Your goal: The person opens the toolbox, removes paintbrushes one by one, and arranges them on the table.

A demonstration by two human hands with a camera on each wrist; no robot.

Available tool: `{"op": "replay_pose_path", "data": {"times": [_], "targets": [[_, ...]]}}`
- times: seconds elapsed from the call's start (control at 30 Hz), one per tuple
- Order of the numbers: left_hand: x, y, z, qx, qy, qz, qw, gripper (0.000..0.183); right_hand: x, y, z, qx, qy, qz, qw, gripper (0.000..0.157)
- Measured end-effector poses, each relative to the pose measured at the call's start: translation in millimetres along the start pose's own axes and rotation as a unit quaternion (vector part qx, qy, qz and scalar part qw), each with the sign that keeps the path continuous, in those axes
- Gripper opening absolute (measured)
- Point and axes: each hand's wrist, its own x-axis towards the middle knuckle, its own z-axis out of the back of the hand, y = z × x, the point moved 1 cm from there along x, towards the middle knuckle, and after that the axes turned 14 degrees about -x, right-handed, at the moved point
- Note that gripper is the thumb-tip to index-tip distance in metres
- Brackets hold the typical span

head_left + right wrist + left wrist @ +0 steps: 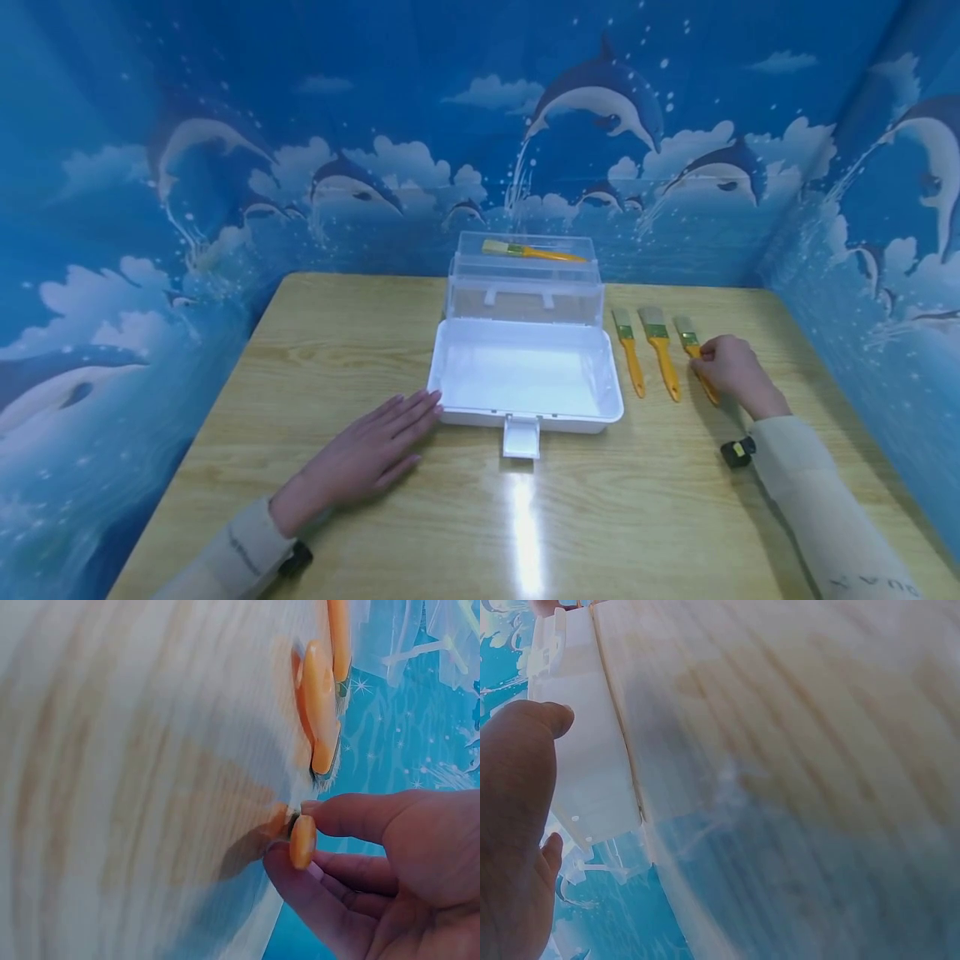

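Note:
A white plastic box (525, 371) with its clear lid (480, 302) raised stands mid-table. At its front left corner, my left hand (367, 454) lies flat with straight fingers, the fingertips at the box's edge. My right hand (738, 375) pinches the orange handle of the rightmost paintbrush (686, 332) between thumb and fingers. In the right wrist view, the handle's end (303, 844) shows between them. Left of it lie a wider paintbrush (660, 350) and a narrow paintbrush (628, 354), bristles pointing away. Another paintbrush (551, 253) lies across the lid's upper section.
The box's front latch (521, 437) hangs forward, folded down. A wooden table (360, 325) carries everything. Blue curtains (420, 100) printed with dolphins stand behind and at both sides of the table.

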Motion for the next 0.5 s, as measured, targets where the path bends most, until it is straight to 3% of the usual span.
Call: {"op": "replay_pose_path", "data": {"times": [0.33,0.5], "targets": [[0.0,0.6,-0.5,-0.001,-0.003,-0.002,1.0,0.074,1.2,2.4,-2.1,-0.011,0.003,-0.005,1.0,0.038],[0.3,0.9,-0.4,-0.002,0.0,-0.002,1.0,0.074,-1.7,3.8,-1.2,-0.025,-0.005,-0.001,1.0,0.046]]}}
